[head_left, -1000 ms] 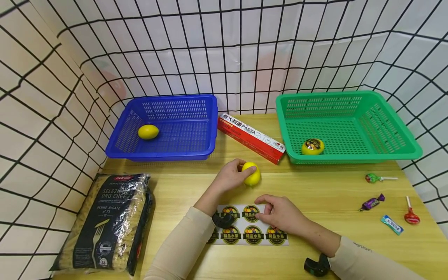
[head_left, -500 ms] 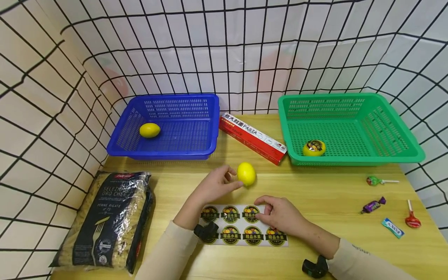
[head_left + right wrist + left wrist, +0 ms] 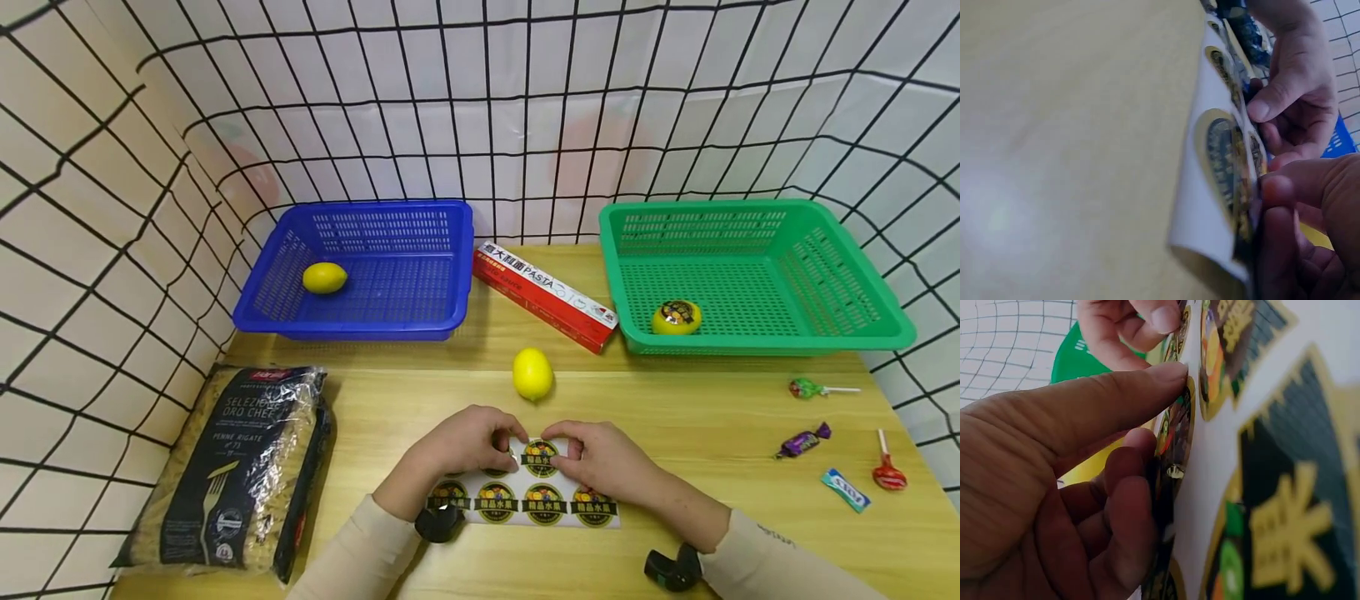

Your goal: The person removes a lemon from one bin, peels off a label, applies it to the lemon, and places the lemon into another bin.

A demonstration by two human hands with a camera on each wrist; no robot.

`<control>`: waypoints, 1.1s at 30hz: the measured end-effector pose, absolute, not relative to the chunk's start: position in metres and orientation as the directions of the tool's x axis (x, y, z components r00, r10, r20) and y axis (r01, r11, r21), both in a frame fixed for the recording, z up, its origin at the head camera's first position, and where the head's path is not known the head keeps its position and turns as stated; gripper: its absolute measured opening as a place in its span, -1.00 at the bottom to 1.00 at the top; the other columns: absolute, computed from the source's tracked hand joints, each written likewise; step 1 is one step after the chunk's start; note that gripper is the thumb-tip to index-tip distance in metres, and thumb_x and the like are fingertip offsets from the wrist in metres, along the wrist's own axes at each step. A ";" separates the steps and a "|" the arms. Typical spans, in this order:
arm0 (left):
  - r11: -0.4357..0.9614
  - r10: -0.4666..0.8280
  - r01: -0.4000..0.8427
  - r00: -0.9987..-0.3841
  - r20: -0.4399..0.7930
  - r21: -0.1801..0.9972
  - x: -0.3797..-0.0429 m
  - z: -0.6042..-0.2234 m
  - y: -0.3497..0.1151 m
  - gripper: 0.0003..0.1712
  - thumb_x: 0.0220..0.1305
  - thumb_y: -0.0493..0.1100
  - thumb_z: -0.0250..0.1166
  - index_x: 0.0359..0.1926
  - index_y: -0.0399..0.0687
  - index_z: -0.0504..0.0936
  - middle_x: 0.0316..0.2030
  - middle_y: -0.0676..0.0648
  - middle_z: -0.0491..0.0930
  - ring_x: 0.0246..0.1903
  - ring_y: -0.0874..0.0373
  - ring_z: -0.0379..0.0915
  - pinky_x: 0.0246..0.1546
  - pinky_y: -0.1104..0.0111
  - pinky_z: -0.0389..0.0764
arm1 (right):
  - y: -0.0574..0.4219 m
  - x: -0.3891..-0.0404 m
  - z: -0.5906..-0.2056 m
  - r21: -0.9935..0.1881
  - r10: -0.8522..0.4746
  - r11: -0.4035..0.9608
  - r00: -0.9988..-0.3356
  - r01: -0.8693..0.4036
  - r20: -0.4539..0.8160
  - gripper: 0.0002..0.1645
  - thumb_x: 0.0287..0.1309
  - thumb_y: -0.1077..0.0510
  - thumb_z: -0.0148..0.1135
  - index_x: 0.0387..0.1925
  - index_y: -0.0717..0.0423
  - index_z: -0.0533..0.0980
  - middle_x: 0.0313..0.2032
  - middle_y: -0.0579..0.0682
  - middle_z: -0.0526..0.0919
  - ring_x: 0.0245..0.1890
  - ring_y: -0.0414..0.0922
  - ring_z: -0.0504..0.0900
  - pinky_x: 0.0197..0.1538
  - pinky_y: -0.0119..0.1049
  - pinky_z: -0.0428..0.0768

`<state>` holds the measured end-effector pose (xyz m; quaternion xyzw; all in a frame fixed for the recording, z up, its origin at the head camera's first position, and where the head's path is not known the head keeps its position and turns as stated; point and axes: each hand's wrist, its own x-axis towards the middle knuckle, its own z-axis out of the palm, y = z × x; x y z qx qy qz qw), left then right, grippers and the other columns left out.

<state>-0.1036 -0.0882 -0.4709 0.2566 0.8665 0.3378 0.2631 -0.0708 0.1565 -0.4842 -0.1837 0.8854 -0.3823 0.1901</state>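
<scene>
A white sheet of round fruit stickers, black and gold, lies on the table in front of me. My left hand pinches its far edge, thumb on a sticker and fingers curled at the rim. Just to the right, my right hand grips the same edge between thumb and forefinger. In the left wrist view the left thumb presses the printed face. A plain yellow lemon sits beyond both hands, touched by neither. The right wrist view shows the sheet's near end bowed slightly off the table.
A blue basket holds one lemon; a green basket holds a stickered lemon. A red pasta box lies between them. A penne bag is at left; several sweets, including a purple candy, lie at right.
My left hand has let go of the lemon, leaving it on the table, and come back toward me to the sticker sheet. The right hand has stayed at the sheet.
</scene>
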 end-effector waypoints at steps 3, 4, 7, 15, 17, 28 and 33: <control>0.641 0.616 0.261 -0.736 -0.280 0.722 -0.103 -0.472 -0.089 -0.67 0.10 -0.16 0.57 -0.08 0.08 0.75 -0.48 0.19 0.54 -0.50 0.35 0.38 -0.42 0.50 0.44 | 0.154 -0.072 -0.480 -0.739 -0.478 0.649 -0.852 -0.178 -0.214 -0.67 0.27 0.12 0.36 0.07 -0.02 0.62 -0.59 -0.22 0.51 -0.74 -0.31 0.44 -0.62 -0.42 0.41; 0.640 0.614 0.258 -0.738 -0.279 0.724 -0.103 -0.472 -0.089 -0.66 0.09 -0.16 0.57 -0.07 0.08 0.75 -0.49 0.19 0.54 -0.50 0.35 0.39 -0.42 0.49 0.44 | 0.153 -0.073 -0.479 -0.737 -0.478 0.653 -0.850 -0.176 -0.221 -0.68 0.28 0.13 0.35 0.06 -0.01 0.62 -0.58 -0.22 0.51 -0.74 -0.30 0.45 -0.63 -0.42 0.41; 0.642 0.609 0.254 -0.742 -0.280 0.724 -0.103 -0.472 -0.090 -0.65 0.08 -0.15 0.58 -0.07 0.10 0.75 -0.50 0.20 0.53 -0.51 0.36 0.38 -0.43 0.50 0.42 | 0.149 -0.074 -0.479 -0.732 -0.473 0.660 -0.851 -0.170 -0.229 -0.72 0.29 0.13 0.34 0.02 0.00 0.61 -0.60 -0.21 0.51 -0.76 -0.26 0.47 -0.63 -0.40 0.41; 0.646 0.615 0.278 -0.742 -0.269 0.711 -0.104 -0.474 -0.090 -0.63 0.08 -0.14 0.58 -0.05 0.10 0.74 -0.49 0.20 0.51 -0.51 0.37 0.35 -0.43 0.50 0.41 | 0.141 -0.076 -0.483 -0.680 -0.449 0.698 -0.876 -0.223 -0.174 -0.94 0.35 0.07 0.30 -0.19 -0.09 0.57 -0.72 -0.25 0.42 -0.80 -0.29 0.41 -0.63 -0.42 0.35; 0.643 0.617 0.278 -0.740 -0.268 0.713 -0.105 -0.474 -0.090 -0.62 0.08 -0.14 0.58 -0.05 0.10 0.74 -0.48 0.19 0.52 -0.50 0.37 0.35 -0.42 0.50 0.42 | 0.142 -0.076 -0.484 -0.685 -0.453 0.694 -0.874 -0.223 -0.175 -0.94 0.37 0.05 0.27 -0.22 -0.09 0.55 -0.73 -0.26 0.41 -0.81 -0.28 0.41 -0.63 -0.41 0.35; 0.640 0.625 0.290 -0.734 -0.263 0.712 -0.105 -0.474 -0.090 -0.61 0.11 -0.13 0.57 -0.01 0.09 0.72 -0.45 0.14 0.55 -0.48 0.35 0.36 -0.37 0.48 0.43 | 0.154 -0.075 -0.479 -0.900 -0.444 0.428 -0.849 0.079 -0.286 -0.84 0.50 0.12 0.10 -0.11 0.16 0.44 -0.60 -0.06 0.44 -0.71 -0.23 0.41 -0.62 -0.39 0.47; 0.574 0.607 0.195 -0.753 -0.254 0.796 -0.104 -0.475 -0.091 -0.57 0.09 -0.04 0.59 -0.02 0.07 0.69 -0.42 0.13 0.57 -0.46 0.33 0.42 -0.38 0.48 0.48 | 0.152 -0.075 -0.479 -0.954 -0.424 0.272 -0.874 0.129 -0.239 -0.75 0.50 0.15 0.09 -0.11 0.33 0.39 -0.60 -0.05 0.44 -0.67 -0.25 0.43 -0.56 -0.41 0.52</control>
